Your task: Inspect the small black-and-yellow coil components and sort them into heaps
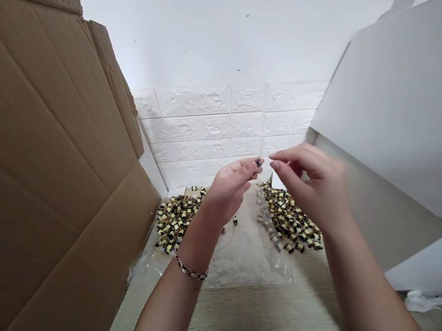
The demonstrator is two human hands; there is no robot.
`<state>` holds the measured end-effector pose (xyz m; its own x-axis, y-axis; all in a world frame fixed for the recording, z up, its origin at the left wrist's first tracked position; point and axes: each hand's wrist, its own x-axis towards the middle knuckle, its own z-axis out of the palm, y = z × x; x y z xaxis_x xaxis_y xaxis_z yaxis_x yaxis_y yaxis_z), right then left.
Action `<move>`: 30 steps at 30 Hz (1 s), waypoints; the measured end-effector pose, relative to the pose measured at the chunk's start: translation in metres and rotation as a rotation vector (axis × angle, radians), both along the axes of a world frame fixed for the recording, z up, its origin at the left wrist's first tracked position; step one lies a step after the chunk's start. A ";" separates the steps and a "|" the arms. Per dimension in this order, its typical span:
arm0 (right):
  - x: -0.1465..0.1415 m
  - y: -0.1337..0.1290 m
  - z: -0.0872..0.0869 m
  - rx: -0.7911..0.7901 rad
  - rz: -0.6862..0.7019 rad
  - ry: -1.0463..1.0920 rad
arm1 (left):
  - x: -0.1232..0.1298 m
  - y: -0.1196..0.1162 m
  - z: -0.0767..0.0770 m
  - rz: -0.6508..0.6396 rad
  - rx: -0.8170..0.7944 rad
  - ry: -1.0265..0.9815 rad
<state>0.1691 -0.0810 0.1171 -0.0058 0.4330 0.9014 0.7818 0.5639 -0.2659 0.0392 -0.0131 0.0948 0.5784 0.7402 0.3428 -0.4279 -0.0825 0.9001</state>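
Observation:
My left hand (230, 183) is raised above the table, its thumb and fingers closed on a small transformer (258, 163), mostly hidden by the fingertips. A thin wire (261, 149) sticks up from that part. Just to the right, my right hand (310, 173) is curled with thumb and index fingertips brought together in a pinch. Whatever may lie between those tips is too small to make out. Below my left hand spreads a pile of yellow and black transformers (174, 217); a second pile of transformers (291, 216) lies beneath my right hand.
A clear plastic bag (245, 262) lies flat on the wooden table (245, 318) between the piles. Brown cardboard (44, 160) walls the left side, a white panel (408, 102) the right. Behind is a white brick-patterned wall (198, 102). Crumpled white tissue (422, 301) sits lower right.

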 end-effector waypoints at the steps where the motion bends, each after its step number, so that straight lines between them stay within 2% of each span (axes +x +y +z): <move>1: -0.001 0.001 0.000 -0.006 -0.004 -0.012 | -0.001 0.000 0.000 -0.064 -0.056 -0.006; 4: -0.003 0.002 -0.001 -0.011 0.016 -0.033 | -0.002 -0.003 0.001 -0.177 -0.142 -0.026; 8: -0.005 0.002 -0.003 -0.004 0.035 -0.039 | -0.003 -0.006 0.001 -0.220 -0.175 -0.055; 13: -0.006 0.002 -0.004 0.005 0.013 -0.051 | -0.003 -0.006 0.001 -0.211 -0.181 -0.048; 21: -0.005 0.004 -0.004 0.024 -0.022 -0.081 | -0.003 -0.006 0.003 -0.132 -0.106 0.008; 30: -0.003 0.002 -0.004 -0.035 -0.030 -0.102 | -0.004 -0.004 0.003 -0.098 -0.034 0.058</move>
<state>0.1664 -0.0789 0.1132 -0.0833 0.4656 0.8810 0.8219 0.5320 -0.2034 0.0355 -0.0166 0.0975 0.6667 0.6899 0.2821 -0.3795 -0.0115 0.9251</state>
